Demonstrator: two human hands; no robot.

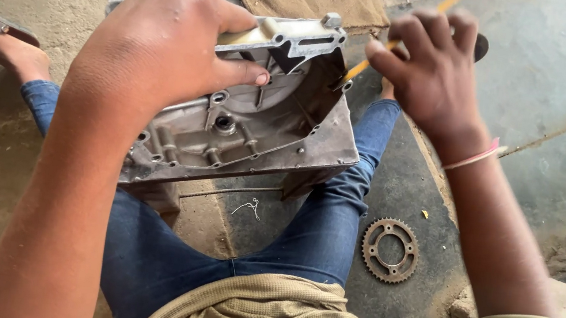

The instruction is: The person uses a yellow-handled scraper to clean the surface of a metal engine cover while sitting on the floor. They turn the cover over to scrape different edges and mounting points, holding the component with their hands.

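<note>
The left hand [158, 53] clamps the aluminium engine cover [258, 126] on the person's lap, open side up, steadying it. The right hand [436, 70] is closed on a yellow-handled tool [379, 51], probably a screwdriver, tip inside. 1 sprocket [390, 250] lies on the floor.

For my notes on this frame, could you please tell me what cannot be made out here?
All in the head view:
- Tool tip: the yellow-shafted tool in the right hand meets the metal engine cover behind its rim.
- Tool handle: wrapped by the right fingers.
- Cover's left part: hidden under the left hand.
- Sprocket teeth: too small to judge wear.
</note>
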